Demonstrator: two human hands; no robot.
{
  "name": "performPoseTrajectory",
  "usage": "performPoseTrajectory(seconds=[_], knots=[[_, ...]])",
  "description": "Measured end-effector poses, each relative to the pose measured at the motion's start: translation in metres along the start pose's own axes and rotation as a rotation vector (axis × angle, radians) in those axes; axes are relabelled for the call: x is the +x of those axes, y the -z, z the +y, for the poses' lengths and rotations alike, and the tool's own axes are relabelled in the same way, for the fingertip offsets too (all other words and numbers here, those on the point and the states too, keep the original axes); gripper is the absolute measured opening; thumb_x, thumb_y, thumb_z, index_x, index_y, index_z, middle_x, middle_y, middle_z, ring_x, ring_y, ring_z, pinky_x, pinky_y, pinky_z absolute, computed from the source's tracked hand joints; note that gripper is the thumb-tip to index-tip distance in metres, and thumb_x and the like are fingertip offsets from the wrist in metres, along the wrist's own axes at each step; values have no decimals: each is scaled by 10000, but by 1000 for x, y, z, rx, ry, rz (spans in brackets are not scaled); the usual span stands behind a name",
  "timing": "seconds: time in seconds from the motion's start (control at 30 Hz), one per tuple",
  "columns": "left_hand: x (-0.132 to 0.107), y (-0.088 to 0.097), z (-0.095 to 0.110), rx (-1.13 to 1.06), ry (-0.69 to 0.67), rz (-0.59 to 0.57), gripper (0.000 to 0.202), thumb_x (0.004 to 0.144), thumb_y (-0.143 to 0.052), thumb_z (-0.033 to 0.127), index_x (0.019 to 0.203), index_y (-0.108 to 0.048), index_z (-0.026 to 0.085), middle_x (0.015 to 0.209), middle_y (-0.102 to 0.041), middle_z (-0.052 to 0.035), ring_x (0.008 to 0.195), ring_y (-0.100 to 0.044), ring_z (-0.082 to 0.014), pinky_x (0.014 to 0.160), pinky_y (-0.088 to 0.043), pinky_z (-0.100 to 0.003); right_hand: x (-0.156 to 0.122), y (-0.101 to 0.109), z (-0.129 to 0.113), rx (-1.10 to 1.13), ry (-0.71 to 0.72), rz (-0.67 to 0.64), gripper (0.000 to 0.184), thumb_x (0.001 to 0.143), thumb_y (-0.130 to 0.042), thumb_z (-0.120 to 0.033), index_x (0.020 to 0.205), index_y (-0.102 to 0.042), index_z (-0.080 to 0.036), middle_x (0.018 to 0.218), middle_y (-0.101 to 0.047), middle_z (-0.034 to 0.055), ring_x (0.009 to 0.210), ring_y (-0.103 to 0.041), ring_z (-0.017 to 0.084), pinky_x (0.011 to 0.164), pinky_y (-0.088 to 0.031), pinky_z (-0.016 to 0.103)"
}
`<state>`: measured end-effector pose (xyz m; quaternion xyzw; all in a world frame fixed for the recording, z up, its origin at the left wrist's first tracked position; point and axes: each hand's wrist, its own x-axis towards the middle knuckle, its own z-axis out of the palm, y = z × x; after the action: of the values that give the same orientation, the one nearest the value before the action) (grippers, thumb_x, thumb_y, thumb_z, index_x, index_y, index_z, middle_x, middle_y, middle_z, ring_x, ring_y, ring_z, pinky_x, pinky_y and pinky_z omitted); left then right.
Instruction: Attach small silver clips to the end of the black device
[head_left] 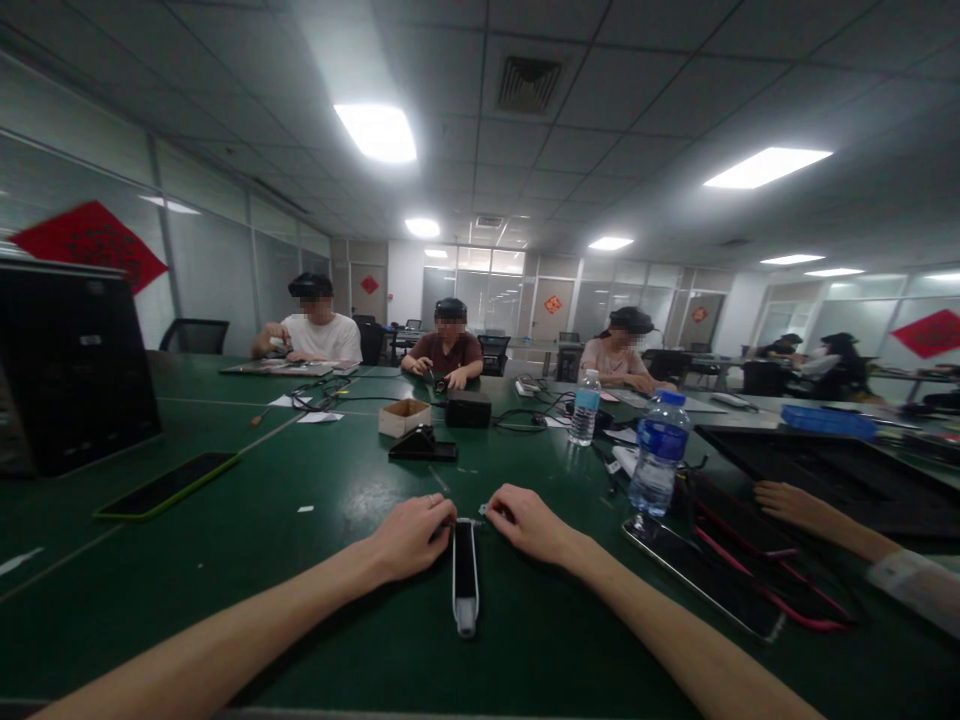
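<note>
A slim white and black stick-shaped device [466, 575] lies lengthwise on the green table [315, 560] in front of me. My left hand [411, 537] rests curled at the left side of its far end, fingers closed against it. My right hand [529, 522] sits at the right of the same end, fingertips pinched on a small part I cannot make out.
Two water bottles [658, 452] [584, 407] stand right of centre. Phones [701, 575] lie at the right, where another person's hand [787, 502] rests. A green-edged phone [166, 485], a black monitor [71, 365], a cardboard box [403, 416] and cables [517, 412] sit further off. Three people sit opposite.
</note>
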<state>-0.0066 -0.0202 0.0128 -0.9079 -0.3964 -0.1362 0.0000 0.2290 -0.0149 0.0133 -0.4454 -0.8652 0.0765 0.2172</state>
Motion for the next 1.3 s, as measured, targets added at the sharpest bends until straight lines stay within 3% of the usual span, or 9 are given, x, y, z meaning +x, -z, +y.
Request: performPoseTrajectory(seconds=[0.43, 0.77, 1.0, 1.3], knots=[[1, 1, 2, -7, 1, 5, 156, 888, -482, 182, 1016, -565, 214, 998, -612, -33, 886, -597, -186, 765, -448, -287, -2, 3, 1, 150, 29, -37, 49, 834, -676, -217, 835, -684, -169, 859, -667, 21, 782, -613, 146, 732, -489, 256], [1, -1, 2, 6, 8, 7, 139, 888, -482, 169, 993, -561, 212, 986, -611, -30, 872, -595, -184, 750, -443, -281, -4, 0, 0, 158, 59, -9, 92, 797, -708, -226, 806, -642, -163, 833, -619, 5, 742, -574, 132, 675, -469, 239], [0, -1, 1, -10, 3, 8, 150, 887, -476, 172, 1005, -561, 209, 987, -609, -30, 865, -592, -178, 743, -440, -283, -5, 1, -6, 194, 52, -3, 25, 807, -647, -158, 828, -633, -165, 852, -631, 5, 754, -579, 128, 701, -483, 247], [1, -2, 2, 18, 8, 9, 149, 886, -473, 164, 1000, -558, 207, 987, -617, -32, 872, -598, -181, 753, -445, -282, -2, -7, -4, 197, 61, 51, 76, 803, -655, -155, 877, -665, -170, 877, -643, 17, 771, -587, 138, 718, -491, 256]])
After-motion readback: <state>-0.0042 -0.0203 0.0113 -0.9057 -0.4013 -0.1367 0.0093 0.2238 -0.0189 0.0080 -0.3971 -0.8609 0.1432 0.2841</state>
